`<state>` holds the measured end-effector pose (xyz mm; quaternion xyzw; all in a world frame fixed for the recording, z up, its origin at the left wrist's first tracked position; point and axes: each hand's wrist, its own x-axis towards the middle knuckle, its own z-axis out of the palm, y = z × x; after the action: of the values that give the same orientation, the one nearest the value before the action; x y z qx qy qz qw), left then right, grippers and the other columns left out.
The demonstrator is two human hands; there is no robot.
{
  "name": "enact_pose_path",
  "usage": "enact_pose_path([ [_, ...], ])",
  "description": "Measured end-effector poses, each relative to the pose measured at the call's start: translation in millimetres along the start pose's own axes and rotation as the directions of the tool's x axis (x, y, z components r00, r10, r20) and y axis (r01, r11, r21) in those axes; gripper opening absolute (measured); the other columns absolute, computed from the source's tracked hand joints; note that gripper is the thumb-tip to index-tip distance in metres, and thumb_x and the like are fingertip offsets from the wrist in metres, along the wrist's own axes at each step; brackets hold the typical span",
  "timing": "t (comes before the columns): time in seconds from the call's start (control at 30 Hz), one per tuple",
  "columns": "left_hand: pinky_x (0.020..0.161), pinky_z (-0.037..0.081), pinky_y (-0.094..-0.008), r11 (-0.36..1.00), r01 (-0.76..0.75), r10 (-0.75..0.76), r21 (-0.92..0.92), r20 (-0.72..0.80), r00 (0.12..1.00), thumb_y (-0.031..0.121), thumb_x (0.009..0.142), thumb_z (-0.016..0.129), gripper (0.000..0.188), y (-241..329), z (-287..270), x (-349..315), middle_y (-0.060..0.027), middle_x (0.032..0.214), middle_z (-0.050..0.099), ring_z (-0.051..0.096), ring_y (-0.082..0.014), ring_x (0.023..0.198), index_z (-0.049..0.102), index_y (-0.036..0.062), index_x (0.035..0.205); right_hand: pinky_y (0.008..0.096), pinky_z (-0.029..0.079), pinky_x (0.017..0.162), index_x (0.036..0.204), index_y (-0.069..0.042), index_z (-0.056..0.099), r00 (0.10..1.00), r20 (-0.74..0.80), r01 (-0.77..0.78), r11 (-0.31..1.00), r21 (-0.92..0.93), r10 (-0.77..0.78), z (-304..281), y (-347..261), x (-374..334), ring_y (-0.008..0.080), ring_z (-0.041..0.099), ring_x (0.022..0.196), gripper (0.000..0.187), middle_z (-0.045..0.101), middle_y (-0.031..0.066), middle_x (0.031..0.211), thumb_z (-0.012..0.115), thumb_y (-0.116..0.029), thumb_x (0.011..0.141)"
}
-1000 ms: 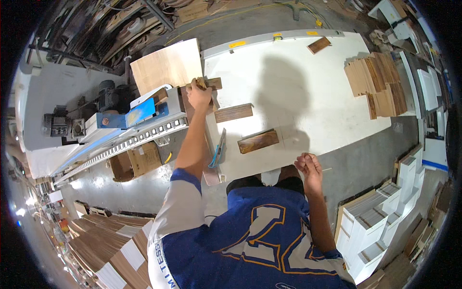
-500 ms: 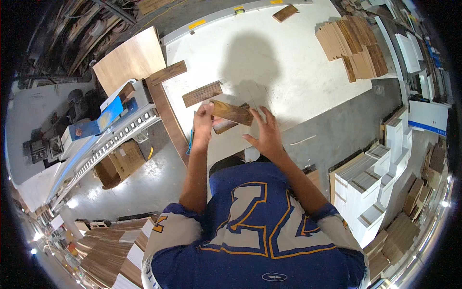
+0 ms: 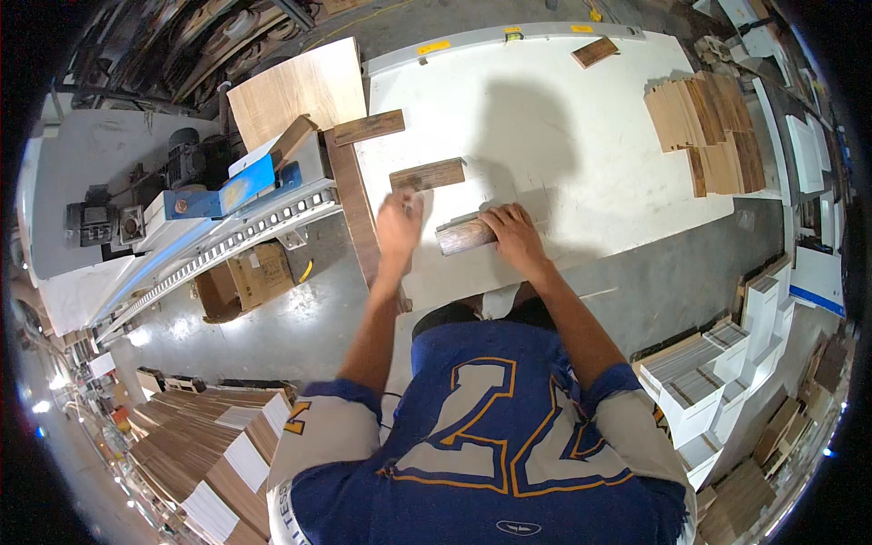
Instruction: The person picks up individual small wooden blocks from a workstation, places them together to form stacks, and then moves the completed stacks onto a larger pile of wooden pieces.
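On the white tabletop (image 3: 627,182), my right hand (image 3: 515,238) grips the right end of a short dark wood strip (image 3: 465,236). Another strip's edge shows just behind it, and the two lie close together. My left hand (image 3: 400,222) is off these strips, to their left, with its fingers curled and slightly blurred; whatever is between them cannot be made out. Just beyond the left fingers lies a separate dark wood strip (image 3: 427,175). A further strip (image 3: 369,127) rests at the table's left corner.
Stacked wood strips (image 3: 713,132) sit at the far right. One loose strip (image 3: 595,52) lies near a long level (image 3: 509,38) along the far edge. To the left stand a pale board (image 3: 300,91) and a machine with a blue guard (image 3: 245,182). White panels (image 3: 695,372) stand at right.
My left hand has let go of the strip and moved away left. My right hand has closed over its right end, and the strip is now lower, over the other one. The view has shifted.
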<state>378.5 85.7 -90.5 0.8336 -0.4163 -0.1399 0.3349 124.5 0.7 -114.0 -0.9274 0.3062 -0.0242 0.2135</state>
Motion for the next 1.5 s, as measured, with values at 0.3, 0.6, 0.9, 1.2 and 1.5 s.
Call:
enact_pose_path([
  [0.3,0.130,0.025,-0.0508,0.634,-0.296,0.090,0.714,0.312,0.946,0.046,0.093,0.076,0.088,-58.7,-18.4,189.5,-0.0186,0.160,0.044,0.037,-0.0375,0.152,0.035,0.0081,0.161,0.0537,0.029,0.127,0.147,-0.010,0.054,0.979,-0.198,-0.038,0.996,0.086,0.054,-36.1,-40.2,-30.0,0.0402,0.043,0.146,0.078,0.048,0.0160,0.156,0.089,-0.022,0.078],
  [0.6,0.129,0.017,-0.0624,0.622,-0.604,0.257,0.498,0.600,0.758,0.040,0.089,0.082,0.073,-16.1,5.8,178.9,-0.0103,0.152,0.052,0.040,-0.0300,0.149,0.053,0.0254,0.154,0.0419,0.050,0.110,0.139,-0.004,0.058,0.828,0.149,-0.319,0.235,0.918,0.541,-8.7,0.4,-121.0,0.0286,0.065,0.125,0.045,0.065,0.0166,0.136,0.068,-0.031,0.106],
  [0.9,0.130,0.029,-0.0455,0.137,-0.963,0.897,-0.234,0.442,0.020,0.016,0.091,0.065,0.051,118.5,31.0,-1.3,-0.0024,0.141,0.060,0.052,-0.0284,0.138,0.065,0.0300,0.140,0.0574,0.049,0.110,0.164,-0.006,0.028,0.896,0.379,-0.204,-0.545,0.813,0.229,-69.2,8.1,-78.4,0.0362,0.049,0.144,0.105,0.043,0.0220,0.159,0.023,-0.087,0.097],
  [1.2,0.116,0.041,-0.0478,0.638,-0.716,0.690,0.285,0.202,0.695,0.044,0.093,0.076,0.075,51.5,-24.9,152.2,-0.0153,0.140,0.061,0.054,-0.0321,0.134,0.050,0.0072,0.153,0.0438,0.062,0.085,0.147,-0.004,0.052,0.802,0.555,-0.416,-0.460,0.784,0.220,-75.8,-10.4,-79.4,0.0323,0.073,0.103,0.056,0.069,0.0158,0.123,0.067,-0.036,0.104],
  [1.5,0.128,0.027,-0.0515,0.515,-0.635,0.154,0.576,0.666,0.730,0.034,0.080,0.088,0.096,-91.5,-42.2,214.9,-0.0078,0.163,0.043,0.037,-0.0338,0.152,0.039,0.0244,0.162,0.0433,0.063,0.085,0.149,-0.002,0.050,0.799,0.510,-0.345,-0.453,0.822,0.317,-50.1,-10.9,-117.5,0.0316,0.074,0.102,0.056,0.068,0.0190,0.133,0.063,-0.037,0.107],
])
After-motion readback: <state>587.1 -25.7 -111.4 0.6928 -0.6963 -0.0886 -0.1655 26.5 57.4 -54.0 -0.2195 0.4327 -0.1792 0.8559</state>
